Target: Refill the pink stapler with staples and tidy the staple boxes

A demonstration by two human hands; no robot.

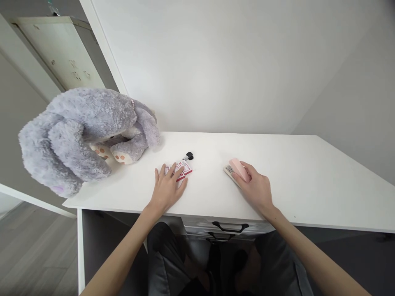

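Observation:
My left hand [166, 187] lies with its fingers spread over small red-and-white flat boxes [187, 167] on the white desk. The fingers partly cover the boxes, so their number is hard to tell. Just behind them is a small black and silver item [188, 156], too small to name. Further right, my right hand [255, 187] is closed around a smooth pink block-like object [239, 169]. Under or beside it is a flat cream object [229, 169] with small dark markings, like a remote control. My fingers hide part of both, and whether I also grip the cream one is unclear.
A big grey plush toy [92, 115] with long floppy ears sits at the desk's left end. The white desk [308, 176] backs onto a pale wall. Drawers with black handles [231, 227] are below the front edge, near my legs.

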